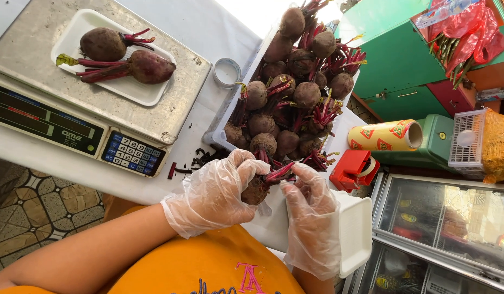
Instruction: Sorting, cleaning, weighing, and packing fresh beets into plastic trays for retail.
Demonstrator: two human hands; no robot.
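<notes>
A white table [208,27] fills most of the view, with a steel scale [72,98] on its left part. On the scale sits a white tray [99,81] holding two beets [127,57] laid side by side, their red stems pointing opposite ways. To the right, a white crate [219,136] is heaped with beets, stems sticking up and out. Past the table edge lie a roll of wrap [385,136] and a red tape dispenser [352,169], and an empty white tray [355,234] sits close to the person's right wrist.

Both hands wear thin clear gloves. The left hand [214,196] is curled around a single beet [256,190], gripping its round body from the left and below. The right hand [311,212] pinches the beet's red stems [279,174] between thumb and fingers. The beet's long axis runs from lower left to upper right, root end in the left palm, stems toward the right fingers and the crate. It is held just above the table's near edge, between the two hands, with small stem scraps [195,163] lying just beyond.
</notes>
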